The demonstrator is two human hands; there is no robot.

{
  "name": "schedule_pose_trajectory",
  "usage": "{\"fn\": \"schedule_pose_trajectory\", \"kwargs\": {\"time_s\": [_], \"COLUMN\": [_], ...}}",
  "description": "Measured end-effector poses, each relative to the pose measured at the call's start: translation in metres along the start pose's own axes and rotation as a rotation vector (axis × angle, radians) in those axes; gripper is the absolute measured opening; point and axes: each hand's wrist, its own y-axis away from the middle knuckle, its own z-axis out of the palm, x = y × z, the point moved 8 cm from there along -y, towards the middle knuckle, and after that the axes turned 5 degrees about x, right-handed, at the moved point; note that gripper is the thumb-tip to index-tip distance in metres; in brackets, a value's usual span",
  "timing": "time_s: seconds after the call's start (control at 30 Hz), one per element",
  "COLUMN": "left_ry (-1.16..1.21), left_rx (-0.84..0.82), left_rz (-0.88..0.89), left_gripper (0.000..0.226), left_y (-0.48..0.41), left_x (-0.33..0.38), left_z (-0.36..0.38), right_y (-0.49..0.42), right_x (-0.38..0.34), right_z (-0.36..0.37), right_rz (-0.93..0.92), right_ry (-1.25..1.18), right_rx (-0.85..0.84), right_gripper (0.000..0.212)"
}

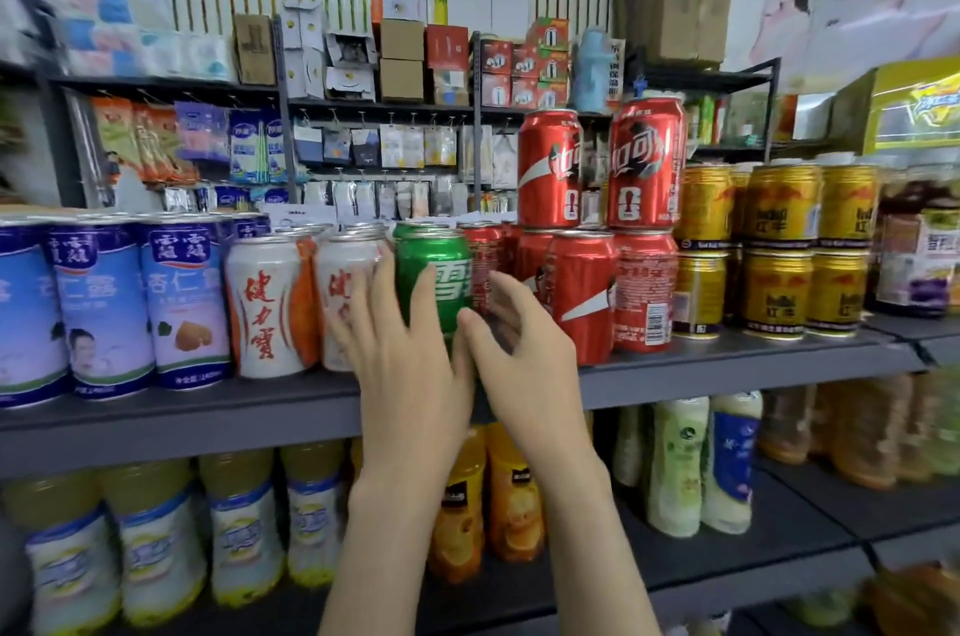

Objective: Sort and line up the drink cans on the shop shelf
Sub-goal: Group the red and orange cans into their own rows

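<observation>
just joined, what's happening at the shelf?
A person is tidying the drink cans on the shelf. Both hands are up at the green can, which stands between the white-and-orange cans and the red cans. The left hand lies against its front, fingers spread; the right hand is beside it, open. Neither hand is closed on the can. Two red cans are stacked on top.
</observation>
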Motion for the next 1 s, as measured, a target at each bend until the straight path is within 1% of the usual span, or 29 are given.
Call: {"fn": "schedule_pose_trajectory", "kwargs": {"time_s": [0.1,0.27,0.43,0.53,0.6,0.73,0.8,0.83,0.9,1.0], "left_ry": [0.106,0.205,0.259,0.271,0.230,0.113,0.137,0.160,0.184,0.167], "left_rx": [0.068,0.016,-0.042,-0.082,-0.086,-0.114,-0.136,-0.150,-0.199,-0.299], "left_rz": [-0.065,-0.149,-0.153,-0.138,-0.065,0.031,0.049,0.043,-0.002,-0.101], "left_gripper": [0.046,0.045,0.046,0.046,0.043,0.042,0.043,0.044,0.051,0.067], "left_y": [0.015,0.030,0.027,0.015,-0.003,-0.051,-0.076,-0.089,-0.116,-0.150], "left_x": [0.032,0.073,0.104,0.116,0.119,0.121,0.123,0.123,0.119,0.107], "left_z": [0.002,0.023,0.039,0.041,0.035,0.018,0.014,0.013,0.017,0.031], "right_y": [0.004,-0.001,-0.012,-0.024,-0.037,-0.079,-0.106,-0.121,-0.152,-0.191], "right_x": [0.004,0.016,0.027,0.026,0.014,-0.029,-0.048,-0.055,-0.063,-0.059], "right_z": [-0.027,-0.074,-0.106,-0.127,-0.145,-0.187,-0.201,-0.204,-0.199,-0.178], "right_rz": [-0.037,-0.067,-0.070,-0.099,-0.159,-0.405,-0.485,-0.498,-0.473,-0.318], "right_ry": [-0.042,-0.058,-0.064,-0.047,-0.030,0.136,0.182,0.191,0.239,0.313], "right_rx": [-0.060,-0.102,-0.080,-0.025,0.013,0.132,0.197,0.202,0.146,-0.069], "right_gripper": [0.037,0.029,0.027,0.029,0.030,0.029,0.031,0.035,0.047,0.064]}}
